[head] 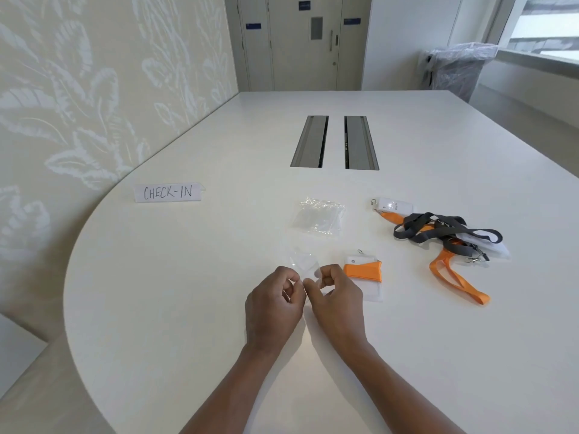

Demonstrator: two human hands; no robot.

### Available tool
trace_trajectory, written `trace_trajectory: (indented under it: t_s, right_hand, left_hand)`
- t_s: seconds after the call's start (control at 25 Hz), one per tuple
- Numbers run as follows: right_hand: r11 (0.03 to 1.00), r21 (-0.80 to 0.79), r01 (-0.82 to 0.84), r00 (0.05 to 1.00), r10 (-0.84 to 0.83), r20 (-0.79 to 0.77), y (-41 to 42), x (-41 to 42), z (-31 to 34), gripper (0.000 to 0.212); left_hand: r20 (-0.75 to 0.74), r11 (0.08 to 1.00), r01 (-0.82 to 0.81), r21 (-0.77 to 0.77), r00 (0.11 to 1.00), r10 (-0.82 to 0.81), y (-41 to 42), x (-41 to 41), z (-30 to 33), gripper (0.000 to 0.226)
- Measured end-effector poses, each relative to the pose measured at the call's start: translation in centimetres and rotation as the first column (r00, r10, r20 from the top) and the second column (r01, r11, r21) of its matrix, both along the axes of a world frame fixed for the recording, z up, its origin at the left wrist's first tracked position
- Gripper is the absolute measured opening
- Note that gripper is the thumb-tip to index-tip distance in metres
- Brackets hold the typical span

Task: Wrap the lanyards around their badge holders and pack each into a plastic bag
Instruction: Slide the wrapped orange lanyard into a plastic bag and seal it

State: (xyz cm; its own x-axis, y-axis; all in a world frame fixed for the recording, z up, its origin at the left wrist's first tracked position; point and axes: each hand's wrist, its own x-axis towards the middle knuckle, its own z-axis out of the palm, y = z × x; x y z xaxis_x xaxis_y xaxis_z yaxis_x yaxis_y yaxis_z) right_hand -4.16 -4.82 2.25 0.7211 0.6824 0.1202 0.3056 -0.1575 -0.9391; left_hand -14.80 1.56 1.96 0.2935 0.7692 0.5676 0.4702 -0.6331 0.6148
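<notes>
Both hands pinch the near edge of one small clear plastic bag [304,263] above the white table: my left hand [274,303] on its left corner, my right hand [336,300] on its right. Just right of my right hand lies a badge holder [365,278] with its orange lanyard wound around it. Farther back sits a pile of clear plastic bags [318,216]. At the right lies a tangle of grey lanyard [438,230] and orange lanyard [454,277] with two loose badge holders, one at the back [391,205] and one under the straps [487,244].
A folded paper sign reading CHECK-IN [168,192] stands at the left of the table [188,277]. Two cable hatches [333,142] are set into the table's middle. A bin lined with plastic [454,68] stands by the window beyond the far right corner.
</notes>
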Motion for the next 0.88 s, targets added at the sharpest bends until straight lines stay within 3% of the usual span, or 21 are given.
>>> trace_trajectory:
  t_s: [0.12, 0.28, 0.36, 0.44, 0.56, 0.72, 0.88]
  right_hand:
    - [0.998, 0.044, 0.051, 0.998, -0.049, -0.037, 0.3, -0.1, 0.3, 0.013]
    - [0.999, 0.010, 0.041, 0.999, -0.041, -0.021, 0.3, 0.7, 0.9, 0.020]
    - [1.000, -0.019, 0.018, 1.000, -0.018, 0.010, 0.3, 1.2, 1.1, 0.021]
    - [0.999, -0.051, -0.003, 0.999, 0.005, 0.032, 0.3, 1.5, 1.4, 0.022]
    - [0.996, -0.079, -0.033, 0.999, 0.035, 0.024, 0.4, 1.9, 1.5, 0.022]
    - [0.982, -0.157, -0.103, 0.992, 0.112, 0.052, 0.5, 2.1, 1.8, 0.021]
    - [0.970, -0.165, -0.180, 0.980, 0.192, 0.056, 0.9, 2.3, 2.5, 0.021]
  left_hand:
    - [-0.012, 1.000, 0.018, 0.014, 1.000, -0.018, 0.0, 0.0, -0.1, 0.019]
    - [0.079, 0.997, 0.064, -0.046, 0.995, -0.060, 0.1, -0.4, -0.4, 0.009]
    - [0.073, 0.978, 0.196, -0.078, 0.979, -0.190, 0.3, -0.8, -0.5, 0.031]
    - [0.019, 0.935, 0.335, -0.115, 0.942, -0.335, 1.1, -1.3, -0.5, 0.070]
    - [-0.178, 0.888, 0.424, -0.180, 0.873, -0.453, 2.5, -1.9, -0.7, 0.121]
    - [-0.388, 0.901, 0.409, -0.144, 0.814, -0.432, 3.7, -1.3, -0.9, 0.131]
    - [-0.441, 0.910, 0.400, -0.107, 0.802, -0.404, 4.2, -0.3, -1.0, 0.126]
